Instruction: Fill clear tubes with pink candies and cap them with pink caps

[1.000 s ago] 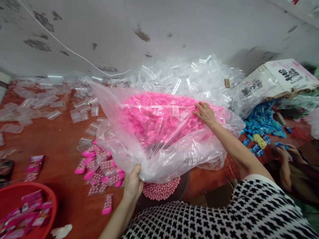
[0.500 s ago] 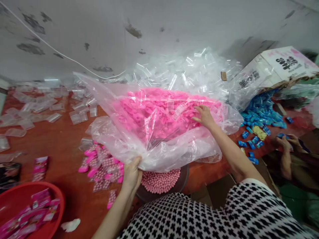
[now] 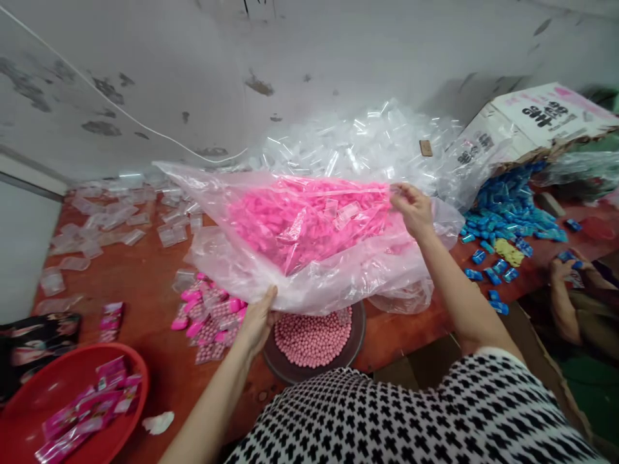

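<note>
A large clear plastic bag [image 3: 333,296] lies wide across the middle of the table, full of bright pink plastic pieces [image 3: 285,225]. Two small clear cases [image 3: 345,216] show on top of the pieces. My left hand [image 3: 261,319] is closed on the bag's near edge, thumb on top. At the bag's right side, my right hand [image 3: 412,207] pinches its upper edge between thumb and fingers. Below the bag, partly covered by it, stands a dark bowl of pink beads [image 3: 313,341]. Small bead-filled cases with pink tops [image 3: 207,316] are piled beside my left hand.
A heap of clear plastic cases [image 3: 358,142] lies against the wall, with more cases [image 3: 116,216] at left. A red basin [image 3: 140,386] with pink packets stands front left. Blue pieces [image 3: 512,206] and a white carton [image 3: 546,122] are at right, near another person's hands [image 3: 565,270].
My right hand has gone from spread fingers over the pink pieces to pinching the bag's edge, pulling it across them. My left hand keeps its hold. The view has shifted slightly left.
</note>
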